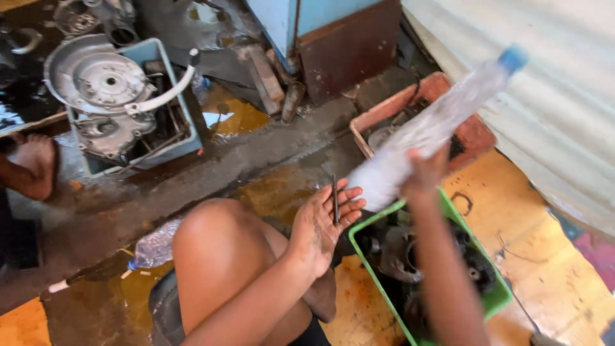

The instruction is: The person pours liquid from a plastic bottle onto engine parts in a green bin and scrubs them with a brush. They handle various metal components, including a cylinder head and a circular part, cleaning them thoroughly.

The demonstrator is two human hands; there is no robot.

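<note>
My left hand [323, 221] is held palm up above my bent knee [218, 237], with a thin dark metal rod [335, 198] lying across the fingers. My right hand [424, 172] grips a clear plastic bottle [435, 125] with a blue cap [514, 59], tilted so its base points down at my left palm. Both hands hover over the near corner of a green plastic crate [493, 306] that holds dark, greasy engine parts [410, 253].
A light-blue crate [157, 54] at upper left holds a round metal engine cover and a white hose. A reddish tray [416, 96] sits beyond the bottle. Another person's foot [35, 163] rests at the left edge. A crushed bottle [154, 247] lies on the oily floor.
</note>
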